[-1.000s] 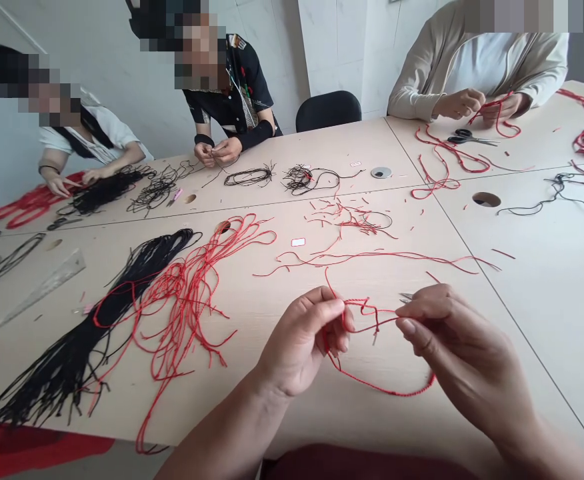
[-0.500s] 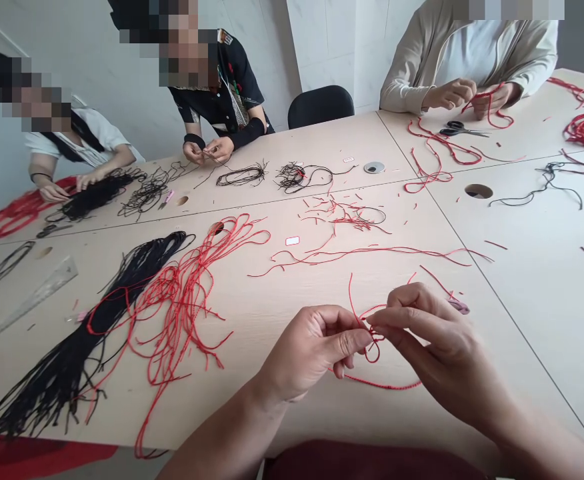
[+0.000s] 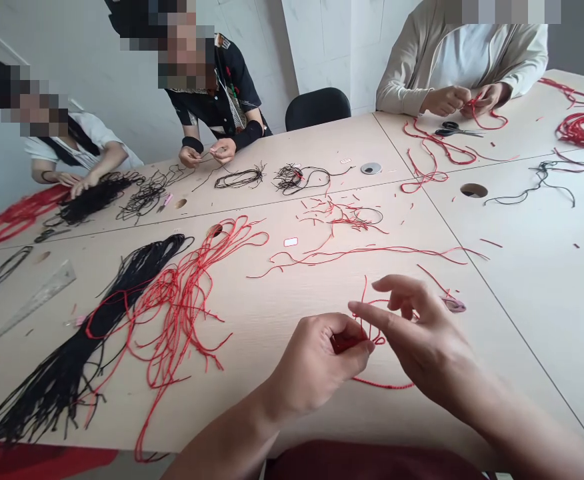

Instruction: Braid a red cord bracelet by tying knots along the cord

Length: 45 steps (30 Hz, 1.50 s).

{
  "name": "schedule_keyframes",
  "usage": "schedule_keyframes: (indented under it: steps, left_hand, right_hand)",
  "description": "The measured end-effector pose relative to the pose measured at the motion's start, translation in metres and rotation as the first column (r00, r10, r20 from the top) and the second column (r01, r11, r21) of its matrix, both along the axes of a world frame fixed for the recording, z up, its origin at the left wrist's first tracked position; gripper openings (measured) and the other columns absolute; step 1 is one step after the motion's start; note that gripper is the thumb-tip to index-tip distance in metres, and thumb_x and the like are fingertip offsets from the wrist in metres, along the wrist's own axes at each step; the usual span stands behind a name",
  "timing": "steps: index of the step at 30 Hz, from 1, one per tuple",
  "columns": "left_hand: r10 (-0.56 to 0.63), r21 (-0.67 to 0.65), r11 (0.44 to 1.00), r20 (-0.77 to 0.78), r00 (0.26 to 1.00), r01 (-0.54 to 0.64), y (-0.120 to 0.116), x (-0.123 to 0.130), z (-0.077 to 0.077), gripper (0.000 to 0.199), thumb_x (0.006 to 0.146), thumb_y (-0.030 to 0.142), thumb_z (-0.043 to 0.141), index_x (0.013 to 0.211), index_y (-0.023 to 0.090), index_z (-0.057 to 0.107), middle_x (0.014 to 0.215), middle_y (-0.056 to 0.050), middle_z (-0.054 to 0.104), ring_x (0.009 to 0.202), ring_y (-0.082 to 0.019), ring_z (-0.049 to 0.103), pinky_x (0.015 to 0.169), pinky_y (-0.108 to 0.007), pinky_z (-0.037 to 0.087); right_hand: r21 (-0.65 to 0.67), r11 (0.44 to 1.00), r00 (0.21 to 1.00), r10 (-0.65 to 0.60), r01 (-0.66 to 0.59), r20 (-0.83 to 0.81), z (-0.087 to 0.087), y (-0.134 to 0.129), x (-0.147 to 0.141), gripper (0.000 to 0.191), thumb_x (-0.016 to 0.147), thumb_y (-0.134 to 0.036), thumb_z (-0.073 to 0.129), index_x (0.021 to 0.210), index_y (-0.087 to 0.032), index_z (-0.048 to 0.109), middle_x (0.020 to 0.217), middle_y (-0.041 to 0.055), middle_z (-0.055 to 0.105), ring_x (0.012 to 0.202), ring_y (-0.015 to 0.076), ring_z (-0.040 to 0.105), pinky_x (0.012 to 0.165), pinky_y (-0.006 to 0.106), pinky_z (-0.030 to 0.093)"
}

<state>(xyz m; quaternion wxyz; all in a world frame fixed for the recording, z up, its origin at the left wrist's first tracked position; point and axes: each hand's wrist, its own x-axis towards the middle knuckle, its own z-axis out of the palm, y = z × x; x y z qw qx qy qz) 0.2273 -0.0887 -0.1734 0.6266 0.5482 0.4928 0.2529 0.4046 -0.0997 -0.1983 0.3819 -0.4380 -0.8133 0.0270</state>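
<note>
Pinched between the thumb and fingers of my left hand is a thin red cord, with a small loop sticking out past the thumb tip. A loose end of it rises above the fingers, and a braided length curves over the table below. My right hand is just to the right, its fingers spread and its index finger close to the cord's upright strand. Whether that fingertip touches the strand I cannot tell. Beyond the right hand lies a small purple-handled tool, partly hidden by cord.
Left of my hands lie a black cord bundle and tangled red cords. A clear ruler is farther left. Red scraps are scattered ahead. Across the table several people handle cords; black scissors lie near the one at right.
My right hand has let go of the cord and spread its fingers. My left hand has closed further around the cord, and the loop now points right instead of hanging down.
</note>
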Motion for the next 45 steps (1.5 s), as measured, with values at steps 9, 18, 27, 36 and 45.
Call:
schedule_keyframes:
  steps: [9,18,27,36,45]
  left_hand:
    - [0.069,0.032,0.997,0.038,0.997,-0.071,0.008,-0.007,-0.004,0.018,0.083,0.028,0.069,0.069,0.016,0.065,0.064,0.001,0.059,0.059,-0.011,0.047,0.057,-0.023,0.039]
    - [0.104,-0.195,0.979,0.272,0.957,-0.051,0.011,-0.01,-0.006,0.019,0.072,0.028,0.08,0.067,0.015,0.067,0.061,0.002,0.062,0.052,-0.007,0.05,0.052,-0.02,0.039]
    - [0.13,-0.328,0.944,0.331,0.935,-0.015,0.014,-0.011,-0.007,0.02,0.069,0.028,0.08,0.064,0.015,0.066,0.055,0.004,0.058,0.046,-0.006,0.048,0.047,-0.018,0.037]
    - [0.148,-0.374,0.928,0.371,0.917,0.002,0.015,-0.009,-0.008,0.024,0.065,0.03,0.085,0.063,0.015,0.067,0.054,0.003,0.059,0.044,-0.005,0.048,0.043,-0.017,0.037]
    - [0.213,-0.321,0.943,0.377,0.902,-0.088,0.015,-0.009,-0.01,0.026,0.068,0.034,0.086,0.064,0.015,0.068,0.057,0.002,0.065,0.048,-0.005,0.053,0.048,-0.016,0.04]
  right_hand:
    - [0.093,0.996,0.998,0.006,-0.012,0.064,0.005,0.004,0.004,0.026,0.089,0.003,0.052,0.092,-0.019,0.067,0.08,0.0055,0.066,0.074,0.0183,0.054,0.065,0.03,0.045]
    - [-0.31,0.94,0.939,0.029,-0.141,-0.342,0.006,0.011,0.002,0.015,0.092,-0.01,0.056,0.086,-0.021,0.066,0.08,0.0026,0.069,0.072,0.0149,0.063,0.061,0.026,0.048]
    - [-0.65,0.523,0.634,-0.244,-0.552,-0.734,0.0,0.017,0.006,0.013,0.086,-0.035,0.071,0.085,-0.021,0.069,0.079,-0.0007,0.065,0.074,0.0127,0.058,0.069,0.026,0.047]
    - [-0.562,0.35,0.413,-0.415,-0.75,-0.81,-0.003,0.018,0.002,0.025,0.079,-0.042,0.08,0.084,-0.021,0.067,0.077,-0.0029,0.063,0.073,0.0101,0.058,0.074,0.026,0.048]
    - [-0.506,0.271,0.357,-0.451,-0.819,-0.818,0.0,0.012,-0.005,0.028,0.077,-0.038,0.083,0.078,-0.018,0.064,0.071,-0.0027,0.061,0.068,0.0099,0.06,0.065,0.023,0.044]
